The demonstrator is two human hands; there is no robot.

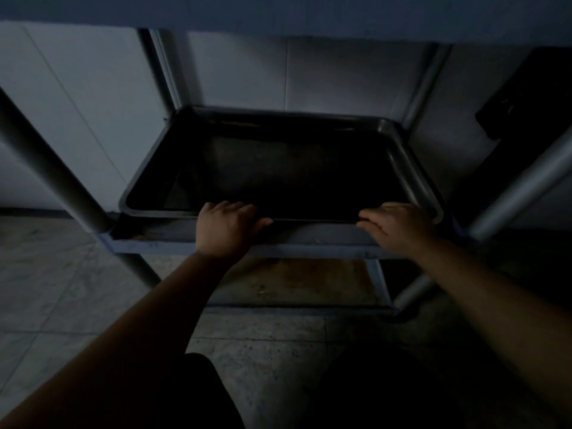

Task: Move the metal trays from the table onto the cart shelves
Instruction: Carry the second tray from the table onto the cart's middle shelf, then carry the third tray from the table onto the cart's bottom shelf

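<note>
Resting on the near rim of the metal tray (148,168), your left hand (224,229) lies palm down, fingers curled over the edge into the tray, thumb along the rim. Your right hand (399,226) sits at the same rim toward the right corner, fingers loosely spread and pointing left; too dim to tell whether it grips or only touches. The tray sits flat on the middle cart shelf (309,241), filling most of it, far edge near the back posts. Inside looks dark, contents can't be made out. Lower shelf (297,283) under it shows a brownish stained surface. Cart posts (52,168) slant up on both sides; the upper shelf (278,13) overhangs the top of view. Pale wall panels (77,103) sit behind, tiled floor (263,342) below your arms.
</note>
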